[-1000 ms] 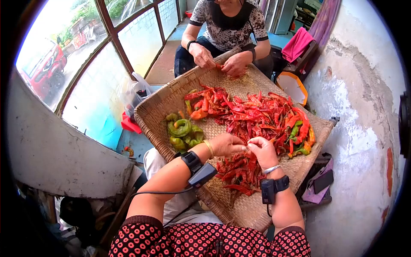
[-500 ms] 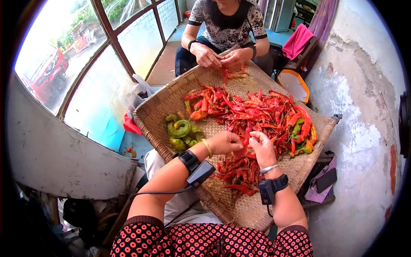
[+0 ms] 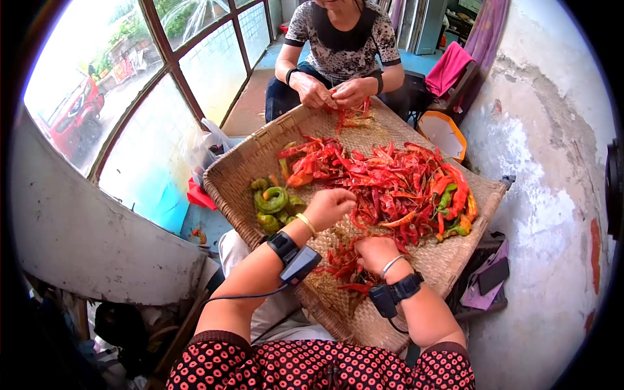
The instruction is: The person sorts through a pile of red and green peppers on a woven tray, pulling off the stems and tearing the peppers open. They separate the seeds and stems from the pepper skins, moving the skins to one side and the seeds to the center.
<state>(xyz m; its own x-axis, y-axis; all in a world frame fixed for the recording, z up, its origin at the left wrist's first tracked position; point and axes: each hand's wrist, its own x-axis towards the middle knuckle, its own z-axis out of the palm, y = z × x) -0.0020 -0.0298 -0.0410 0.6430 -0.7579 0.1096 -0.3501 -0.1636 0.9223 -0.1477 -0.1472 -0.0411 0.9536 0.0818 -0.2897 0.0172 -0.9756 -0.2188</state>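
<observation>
A wide woven bamboo tray (image 3: 244, 159) holds dried red chili peppers (image 3: 390, 172) in a large heap, with a smaller pile of red chili pieces (image 3: 338, 257) nearer me. My left hand (image 3: 328, 211) is over the tray between the green peppers and the red heap. Its fingers are curled together, and whatever they may hold is too small to make out. Down at the near pile, my right hand (image 3: 377, 253) has its fingers bent inward; the fingertips are hidden. Coiled green peppers (image 3: 273, 201) lie at the tray's left side.
Across the tray a co-worker's hands (image 3: 331, 93) pinch red chili over its far corner. A plastic bag (image 3: 211, 140) is by the window. An orange-rimmed container (image 3: 443, 133) stands at the far right, and a phone (image 3: 494, 275) lies beside the tray near the wall (image 3: 539, 214).
My hands have separated from where they met over the heap. The left moved up and left; the right dropped toward me to the near pile. The co-worker's hands shifted slightly.
</observation>
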